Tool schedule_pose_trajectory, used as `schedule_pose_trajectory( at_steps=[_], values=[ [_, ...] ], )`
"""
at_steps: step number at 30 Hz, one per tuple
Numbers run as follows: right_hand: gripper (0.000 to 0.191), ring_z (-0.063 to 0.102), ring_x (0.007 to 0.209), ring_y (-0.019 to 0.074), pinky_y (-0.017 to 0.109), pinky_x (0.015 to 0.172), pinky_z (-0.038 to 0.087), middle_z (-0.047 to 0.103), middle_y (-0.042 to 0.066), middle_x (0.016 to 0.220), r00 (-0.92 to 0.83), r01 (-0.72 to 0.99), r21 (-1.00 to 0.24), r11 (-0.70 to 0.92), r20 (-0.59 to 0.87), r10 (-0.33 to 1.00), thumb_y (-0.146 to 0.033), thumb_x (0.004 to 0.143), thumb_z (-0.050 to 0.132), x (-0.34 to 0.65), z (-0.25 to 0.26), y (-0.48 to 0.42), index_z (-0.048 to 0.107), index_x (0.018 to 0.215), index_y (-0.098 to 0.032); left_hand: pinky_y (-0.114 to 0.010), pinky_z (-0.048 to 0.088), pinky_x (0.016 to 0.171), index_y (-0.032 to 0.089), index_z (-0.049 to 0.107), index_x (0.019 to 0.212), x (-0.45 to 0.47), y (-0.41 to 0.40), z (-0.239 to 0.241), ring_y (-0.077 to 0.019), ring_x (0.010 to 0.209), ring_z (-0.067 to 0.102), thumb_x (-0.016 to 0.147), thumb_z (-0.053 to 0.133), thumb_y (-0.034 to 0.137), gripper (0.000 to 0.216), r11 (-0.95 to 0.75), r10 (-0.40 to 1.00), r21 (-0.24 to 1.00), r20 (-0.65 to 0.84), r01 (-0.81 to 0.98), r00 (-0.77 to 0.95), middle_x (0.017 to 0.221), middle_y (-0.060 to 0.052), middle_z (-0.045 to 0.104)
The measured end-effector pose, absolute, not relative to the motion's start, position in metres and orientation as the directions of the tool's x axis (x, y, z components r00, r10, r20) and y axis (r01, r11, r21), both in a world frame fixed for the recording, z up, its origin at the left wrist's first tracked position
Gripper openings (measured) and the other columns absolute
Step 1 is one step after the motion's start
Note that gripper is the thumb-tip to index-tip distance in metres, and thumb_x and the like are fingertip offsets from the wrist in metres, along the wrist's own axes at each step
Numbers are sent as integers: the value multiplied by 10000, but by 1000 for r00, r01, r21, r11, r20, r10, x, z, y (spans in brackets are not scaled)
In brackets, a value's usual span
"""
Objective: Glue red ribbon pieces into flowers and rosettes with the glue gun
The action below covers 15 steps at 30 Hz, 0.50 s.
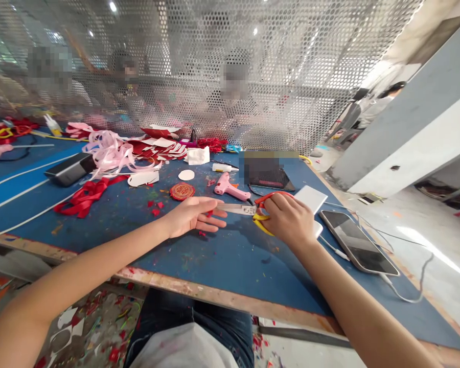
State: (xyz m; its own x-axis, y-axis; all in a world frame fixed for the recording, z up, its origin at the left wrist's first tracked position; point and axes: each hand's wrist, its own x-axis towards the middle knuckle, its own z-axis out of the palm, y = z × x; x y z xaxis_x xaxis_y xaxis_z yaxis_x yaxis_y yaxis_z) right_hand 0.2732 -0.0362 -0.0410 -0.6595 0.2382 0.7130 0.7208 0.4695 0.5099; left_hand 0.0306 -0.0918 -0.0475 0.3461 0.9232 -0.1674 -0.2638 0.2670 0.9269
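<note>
My right hand is closed round the handles of a pair of scissors, one red and one yellow. The metal blades look closed and point left, their tips beside my left thumb. My left hand is palm up over the table, its fingers stretched out and apart. A small red scrap shows between thumb and fingers; whether they touch it I cannot tell. Just behind this hand lies a round red and gold patch. A pink glue gun rests beyond the scissors.
Plugged-in phone and white box lie on the right. Behind are a white oval card, pink ribbon, red ribbon and a black power bank. Perforated metal mesh borders the table's back; people sit beyond.
</note>
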Motion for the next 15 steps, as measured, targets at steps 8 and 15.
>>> schedule_pose_trajectory(
  at_steps=[8, 15],
  values=[
    [256, 425, 617, 140, 284, 582, 291, 531, 23, 625, -729, 662, 561, 497, 634, 256, -221, 858, 470, 270, -41, -38, 579, 629, -184, -170, 556, 578, 119, 650, 789, 29, -87, -54, -120, 616, 683, 738, 717, 246, 153, 243, 963, 962, -223, -124, 153, 696, -59, 721],
    [255, 448, 627, 132, 272, 593, 303, 533, 20, 618, -724, 662, 537, 523, 641, 257, -209, 847, 474, 272, -40, -37, 571, 611, -189, -263, 583, 659, 123, 668, 817, 8, -96, -59, -179, 691, 702, 710, 729, 321, 234, 170, 978, 985, -168, -2, 120, 751, -85, 729]
  ],
)
